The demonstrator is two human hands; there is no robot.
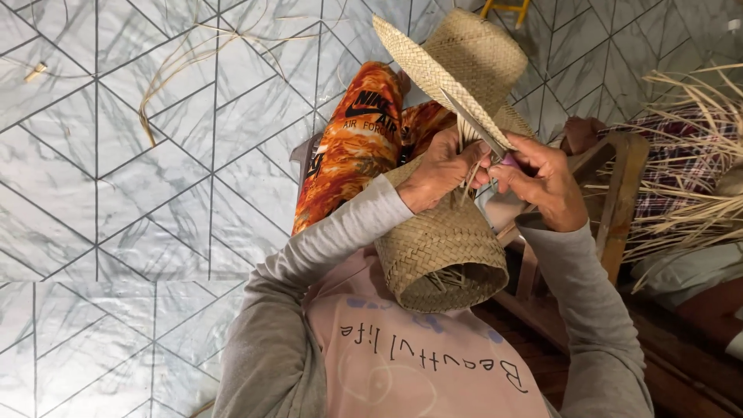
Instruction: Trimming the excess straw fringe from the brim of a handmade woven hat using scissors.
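Observation:
Two woven straw hats meet in front of me: one hat (464, 58) with a wide brim points away, and a second hat (441, 248) lies crown-open toward my chest. My left hand (441, 170) grips the woven edge where the two hats meet. My right hand (542, 178) pinches a thin straw strip (476, 124) together with a small purple tool (509, 161) at the same spot. Both hands are close together, almost touching.
My legs in orange patterned trousers (352, 139) stretch out over the grey tiled floor (116, 193). Loose straw strands (178, 70) lie on the tiles. A wooden chair frame (619, 193) and a heap of dry straw (689, 170) stand at the right.

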